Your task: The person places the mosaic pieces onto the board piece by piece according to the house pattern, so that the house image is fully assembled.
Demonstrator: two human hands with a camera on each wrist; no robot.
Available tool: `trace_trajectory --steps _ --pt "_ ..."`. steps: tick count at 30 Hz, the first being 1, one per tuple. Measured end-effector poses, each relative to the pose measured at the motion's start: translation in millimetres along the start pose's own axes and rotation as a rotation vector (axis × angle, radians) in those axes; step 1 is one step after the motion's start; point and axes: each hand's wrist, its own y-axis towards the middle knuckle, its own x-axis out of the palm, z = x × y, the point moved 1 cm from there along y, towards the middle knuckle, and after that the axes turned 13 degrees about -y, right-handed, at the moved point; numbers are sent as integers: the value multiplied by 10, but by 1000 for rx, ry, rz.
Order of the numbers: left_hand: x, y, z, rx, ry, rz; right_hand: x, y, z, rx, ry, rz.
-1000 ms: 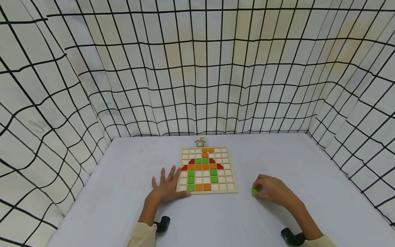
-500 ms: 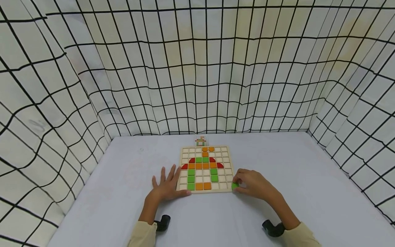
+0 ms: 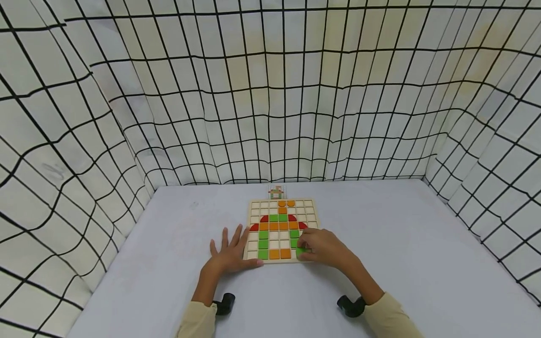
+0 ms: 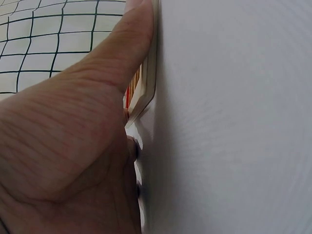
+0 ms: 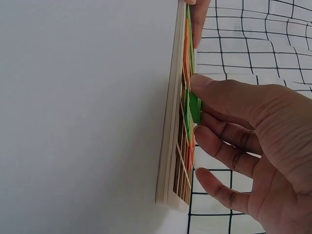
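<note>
A wooden grid board [image 3: 279,262] lies on the table, its cells partly filled with green, orange and red tiles that form a figure. My right hand [image 3: 327,249] pinches a green square tile [image 5: 195,108] between thumb and fingers, close over the lower right cells, just right of the orange tiles [image 3: 280,254] in the bottom row. In the right wrist view the tile stands tilted against the board's face. My left hand [image 3: 228,256] lies with fingers spread at the board's lower left corner; its thumb [image 4: 131,39] rests along the near edge.
A small picture card [image 3: 276,192] with a similar coloured pattern sits just behind the board. The white table [image 3: 169,263] is bordered by white walls covered in black netting [image 3: 279,117]. Each wrist carries a black camera mount.
My right hand has carried the green tile leftward from the table right of the board to over its bottom row. My left hand has stayed in place.
</note>
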Motion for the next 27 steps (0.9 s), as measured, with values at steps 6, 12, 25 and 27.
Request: trace_trajectory --steps 6,12,25,27 --pt "6 1 5 -7 6 1 26 57 -57 -20 -6 1" --pt "-3 -12 21 -9 2 -3 31 71 -71 -16 -5 -4" --pt "-13 -39 45 -4 -3 -1 43 67 -72 -26 12 -2" --pt "-12 -40 46 -1 -6 2 53 71 -73 -22 19 -12"
